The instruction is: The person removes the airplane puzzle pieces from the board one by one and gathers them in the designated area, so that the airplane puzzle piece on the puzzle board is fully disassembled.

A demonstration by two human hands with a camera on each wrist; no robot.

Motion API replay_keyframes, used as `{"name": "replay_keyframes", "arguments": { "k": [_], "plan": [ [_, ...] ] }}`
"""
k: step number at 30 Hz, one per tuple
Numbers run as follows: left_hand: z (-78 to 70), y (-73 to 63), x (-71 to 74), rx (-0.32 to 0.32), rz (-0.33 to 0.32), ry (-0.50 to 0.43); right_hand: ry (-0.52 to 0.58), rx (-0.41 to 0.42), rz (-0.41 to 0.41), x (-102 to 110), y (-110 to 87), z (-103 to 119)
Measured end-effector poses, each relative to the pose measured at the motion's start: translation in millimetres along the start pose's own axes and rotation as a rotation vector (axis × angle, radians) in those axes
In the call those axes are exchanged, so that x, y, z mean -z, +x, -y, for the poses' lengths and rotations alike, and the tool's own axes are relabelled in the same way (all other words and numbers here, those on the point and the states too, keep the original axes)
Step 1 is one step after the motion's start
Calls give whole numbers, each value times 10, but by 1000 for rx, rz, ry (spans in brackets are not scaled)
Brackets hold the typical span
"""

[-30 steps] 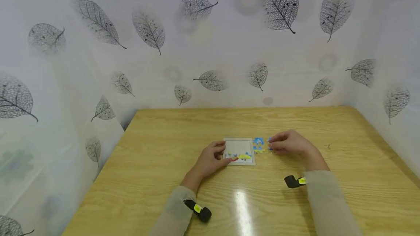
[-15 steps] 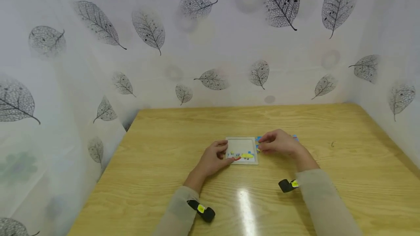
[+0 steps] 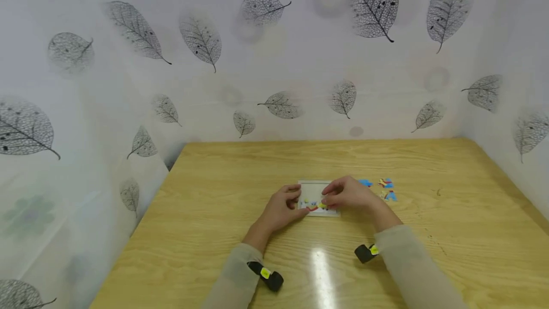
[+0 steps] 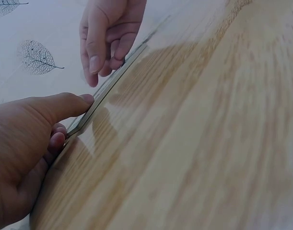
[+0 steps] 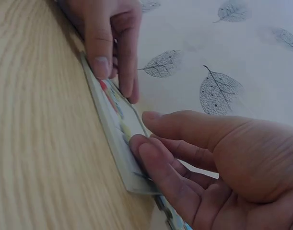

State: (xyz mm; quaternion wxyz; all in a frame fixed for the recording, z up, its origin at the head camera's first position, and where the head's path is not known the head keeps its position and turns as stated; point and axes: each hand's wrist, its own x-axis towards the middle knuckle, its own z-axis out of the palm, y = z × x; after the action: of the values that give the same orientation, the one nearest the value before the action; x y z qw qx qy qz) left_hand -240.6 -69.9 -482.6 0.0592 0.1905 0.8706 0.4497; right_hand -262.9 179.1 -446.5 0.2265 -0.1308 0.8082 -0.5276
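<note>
Backdrop cloth [image 3: 300, 37], white, printed with grey skeleton leaves; behind and to both sides of the puzzle tray [image 3: 310, 189].

Table [image 3: 223, 180], wood-grain, bearing the tray; streak of glare in front of the tray, small dark marks well to its right.

Sleeves, two, beige: left sleeve [image 3: 236, 271] in front and left of the tray, right sleeve [image 3: 422, 266] in front and right.

Left hand [image 3: 276, 206]: grasping the tray at its left side, thumb over the near-left rim, fingers bent along the left edge.

Right hand [image 3: 351, 194]: released, fingers loosely bent, a gap showing between thumb and fingertips; over the tray's right part, which it hides. Contact with the tray cannot be told.

Tray: square, pale, raised rim, flat on the table; bare towards the far side, red, yellow and blue picture work along the near side, loose or printed not clear.

Wrist devices, two, black, yellow-labelled: left device [image 3: 270, 278] and right device [image 3: 364, 253], both in front of the tray.

Jigsaw pieces, right of the tray: blue piece [image 3: 365, 182], nearest; red, yellow and blue piece [image 3: 386, 183], farther; blue-and-pale piece [image 3: 390, 195], in front of the last. More piece edges [image 5: 166, 214] just beside the right rim, partly covered by the right hand.
</note>
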Motion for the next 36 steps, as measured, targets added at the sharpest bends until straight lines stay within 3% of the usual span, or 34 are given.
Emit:
{"name": "replay_keyframes", "arguments": {
  "k": [8, 16, 27, 36],
  "plan": [
    [14, 12, 2, -7, 1, -1, -91, 27, 32, -125, 85, 121],
    [11, 9, 21, -22, 9, -7, -82, 29, 84, -220, 171, 178],
    [-12, -13, 35, -31, 13, 1, -217, 29, 127, -296, 169, 273],
    [-9, -3, 27, 1, 31, 11, -180, -10, 128, -316, 178, 302]
  ]
}}
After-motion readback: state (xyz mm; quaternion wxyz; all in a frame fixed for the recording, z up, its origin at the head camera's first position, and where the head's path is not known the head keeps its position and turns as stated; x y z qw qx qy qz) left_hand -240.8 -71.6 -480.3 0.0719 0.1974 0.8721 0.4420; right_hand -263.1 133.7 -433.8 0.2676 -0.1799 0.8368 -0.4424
